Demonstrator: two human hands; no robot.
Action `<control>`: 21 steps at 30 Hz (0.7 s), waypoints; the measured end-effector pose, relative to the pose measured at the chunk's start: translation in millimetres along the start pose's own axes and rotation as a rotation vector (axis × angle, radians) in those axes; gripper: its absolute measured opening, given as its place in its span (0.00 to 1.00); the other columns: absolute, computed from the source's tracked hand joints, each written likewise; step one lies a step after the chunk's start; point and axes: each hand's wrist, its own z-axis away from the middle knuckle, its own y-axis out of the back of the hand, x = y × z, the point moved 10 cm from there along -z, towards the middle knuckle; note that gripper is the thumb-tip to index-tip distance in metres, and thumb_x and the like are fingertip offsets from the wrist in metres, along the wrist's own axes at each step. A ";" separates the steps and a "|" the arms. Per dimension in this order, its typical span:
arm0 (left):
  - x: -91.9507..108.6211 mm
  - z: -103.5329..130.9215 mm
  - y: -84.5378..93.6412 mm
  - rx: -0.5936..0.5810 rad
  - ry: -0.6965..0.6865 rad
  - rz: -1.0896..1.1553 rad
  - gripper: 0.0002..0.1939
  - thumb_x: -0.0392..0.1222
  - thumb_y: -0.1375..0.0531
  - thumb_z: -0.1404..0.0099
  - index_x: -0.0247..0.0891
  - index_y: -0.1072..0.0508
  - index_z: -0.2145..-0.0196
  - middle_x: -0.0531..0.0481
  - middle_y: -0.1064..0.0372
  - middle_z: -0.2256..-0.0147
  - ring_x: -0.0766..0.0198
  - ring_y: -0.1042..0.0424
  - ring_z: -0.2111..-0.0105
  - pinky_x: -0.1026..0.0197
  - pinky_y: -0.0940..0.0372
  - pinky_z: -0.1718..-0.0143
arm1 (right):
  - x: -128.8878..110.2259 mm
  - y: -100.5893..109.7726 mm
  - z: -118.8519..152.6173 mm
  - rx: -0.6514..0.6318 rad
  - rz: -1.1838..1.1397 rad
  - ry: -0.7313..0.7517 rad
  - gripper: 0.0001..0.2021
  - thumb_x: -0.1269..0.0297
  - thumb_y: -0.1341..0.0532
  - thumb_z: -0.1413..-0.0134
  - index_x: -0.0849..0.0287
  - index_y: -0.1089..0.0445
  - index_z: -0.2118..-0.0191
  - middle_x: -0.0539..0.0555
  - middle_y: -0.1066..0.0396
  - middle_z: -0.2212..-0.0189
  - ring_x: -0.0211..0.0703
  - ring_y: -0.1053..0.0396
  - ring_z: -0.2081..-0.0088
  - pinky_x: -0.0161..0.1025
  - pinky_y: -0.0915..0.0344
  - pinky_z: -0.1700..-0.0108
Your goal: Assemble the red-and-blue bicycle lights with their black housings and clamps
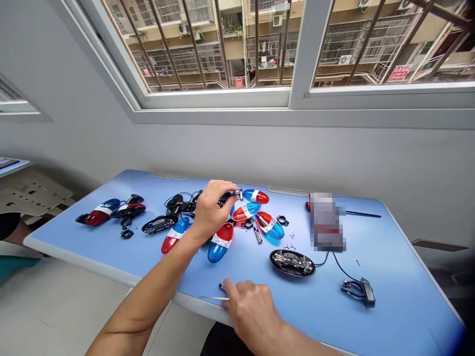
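My left hand [213, 207] reaches over the pile at the back of the table. Its thumb and fingertips pinch a small battery, whose end shows at the fingertips. Red-and-blue light covers lie around it: one [246, 211] just right of the fingers, another [221, 242] below. A loose battery [257, 235] rests by a tilted cover [270, 225]. Close to the front edge, my right hand [252, 306] is closed around a screwdriver; its thin metal shaft [213, 298] points left, and the handle is hidden. A small dark-ended piece [221, 286] sticks out by the right fingertips.
An opened black light housing [292, 263] is wired to a clamp switch [359, 291]. Several screws [290, 245] lie behind it. A blurred-out object [327, 222] stands at back right. More black housings [159, 224] and a red-blue light [99, 212] are left. The window wall borders the table.
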 end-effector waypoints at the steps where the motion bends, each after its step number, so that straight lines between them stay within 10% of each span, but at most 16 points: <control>1: -8.1 0.2 10.1 0.011 0.020 0.000 0.03 0.36 0.41 0.34 0.40 0.27 0.62 0.48 0.25 0.61 0.60 0.29 0.58 0.56 0.32 0.56 | 6.4 -5.7 -5.9 -0.033 0.009 -0.054 0.08 0.68 0.37 0.46 0.57 0.31 0.58 0.55 0.23 0.72 0.48 0.26 0.72 0.36 0.46 0.76; 7: -27.8 26.8 59.3 -0.002 0.139 0.037 0.04 0.36 0.40 0.34 0.39 0.26 0.62 0.49 0.24 0.61 0.63 0.28 0.64 0.63 0.36 0.70 | 60.2 11.0 -27.4 0.012 -0.002 -0.359 0.08 0.64 0.45 0.36 0.57 0.29 0.59 0.57 0.22 0.72 0.50 0.25 0.70 0.37 0.45 0.71; 12: 2.5 57.2 69.8 -0.113 0.115 0.120 0.07 0.35 0.40 0.34 0.43 0.27 0.59 0.51 0.24 0.63 0.65 0.27 0.69 0.65 0.35 0.74 | 66.5 21.9 -47.3 0.069 -0.026 -0.544 0.15 0.61 0.46 0.35 0.60 0.30 0.48 0.61 0.22 0.68 0.53 0.24 0.66 0.39 0.40 0.68; 17: 51.6 81.1 38.1 -0.311 -0.048 0.286 0.13 0.34 0.44 0.31 0.46 0.30 0.51 0.47 0.26 0.60 0.60 0.25 0.62 0.61 0.30 0.64 | 61.7 41.5 -1.0 0.255 -0.360 -0.503 0.20 0.58 0.43 0.38 0.58 0.32 0.43 0.51 0.26 0.76 0.43 0.29 0.73 0.35 0.38 0.70; 21: 87.1 91.8 -16.3 -0.453 -0.123 0.418 0.15 0.30 0.49 0.30 0.42 0.31 0.50 0.45 0.28 0.61 0.61 0.28 0.63 0.61 0.31 0.64 | 114.5 89.1 88.2 0.599 -0.557 -0.592 0.20 0.56 0.42 0.42 0.62 0.28 0.48 0.45 0.40 0.83 0.36 0.42 0.81 0.33 0.42 0.76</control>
